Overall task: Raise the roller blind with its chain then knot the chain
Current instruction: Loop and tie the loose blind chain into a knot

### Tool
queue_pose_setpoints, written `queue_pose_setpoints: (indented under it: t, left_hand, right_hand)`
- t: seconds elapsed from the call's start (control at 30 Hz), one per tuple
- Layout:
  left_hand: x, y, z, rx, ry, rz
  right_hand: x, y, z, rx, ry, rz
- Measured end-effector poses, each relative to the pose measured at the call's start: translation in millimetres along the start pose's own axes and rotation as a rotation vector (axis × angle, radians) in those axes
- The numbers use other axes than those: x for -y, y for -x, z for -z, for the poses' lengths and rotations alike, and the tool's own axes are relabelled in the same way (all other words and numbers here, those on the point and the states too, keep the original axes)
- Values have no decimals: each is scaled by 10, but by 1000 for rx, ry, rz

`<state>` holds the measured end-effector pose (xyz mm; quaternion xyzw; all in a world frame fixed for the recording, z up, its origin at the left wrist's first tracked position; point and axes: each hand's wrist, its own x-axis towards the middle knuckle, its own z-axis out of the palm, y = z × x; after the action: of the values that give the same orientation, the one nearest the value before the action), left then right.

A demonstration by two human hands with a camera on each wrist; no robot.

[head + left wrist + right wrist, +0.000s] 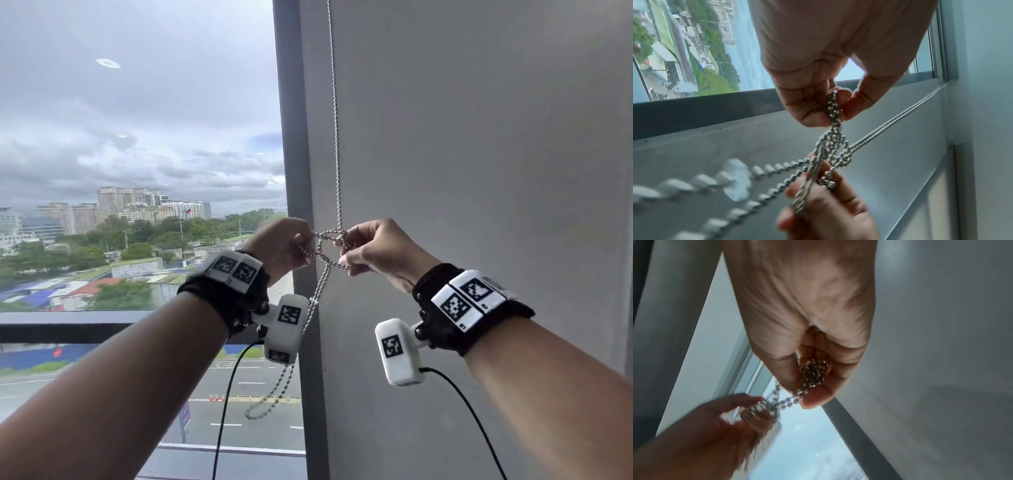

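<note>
A silver bead chain (335, 137) hangs down in front of the grey wall, next to the window frame. At chest height it is crossed into a loose knot (337, 240) (839, 152). My left hand (306, 246) (838, 105) pinches a doubled bit of chain on the knot's left side. On the knot's right side my right hand (349, 255) (812, 386) pinches a bunch of beads. Below the hands, the chain's free loop (267, 401) dangles. The roller blind is not in the head view.
A dark window post (294, 137) stands just left of the chain, with glass and a city view beyond. The grey wall (479, 171) fills the right side. A dark lower window rail (68, 325) runs under my left forearm. Black cables hang from both wrist cameras.
</note>
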<state>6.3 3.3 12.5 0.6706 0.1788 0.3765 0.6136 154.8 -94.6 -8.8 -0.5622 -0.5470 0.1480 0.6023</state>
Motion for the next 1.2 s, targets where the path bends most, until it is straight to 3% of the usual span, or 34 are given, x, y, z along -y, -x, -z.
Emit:
queue_pose_setpoints:
  t: [0.2, 0.37, 0.43, 0.6, 0.7, 0.83, 0.93, 1.1, 1.2]
  left_hand:
    - [-154, 109, -10, 37, 81, -34]
    - [-60, 238, 46, 90, -611, 106]
    - [36, 292, 51, 140, -749, 176]
    - [312, 302, 55, 269, -515, 335]
    - [529, 292, 72, 387, -594, 457]
    - [837, 281, 117, 412, -761, 541]
    - [943, 257, 79, 316, -578, 414]
    - [764, 124, -112, 180, 18, 186]
    - [603, 65, -264, 93, 162, 60]
  right_hand:
    - [-218, 54, -47, -149, 271, 99]
    - [-263, 8, -16, -300, 310, 111]
    - [-262, -11, -10, -306, 285, 81]
    - [-294, -15, -58, -251, 233, -8]
    - [-325, -22, -67, -262, 247, 9]
    - [-370, -68, -49, -278, 234, 6]
    - [-381, -80, -70, -253, 221, 5]
    - [-374, -59, -116, -226, 283, 48]
    - [-411, -16, -139, -232, 330, 137]
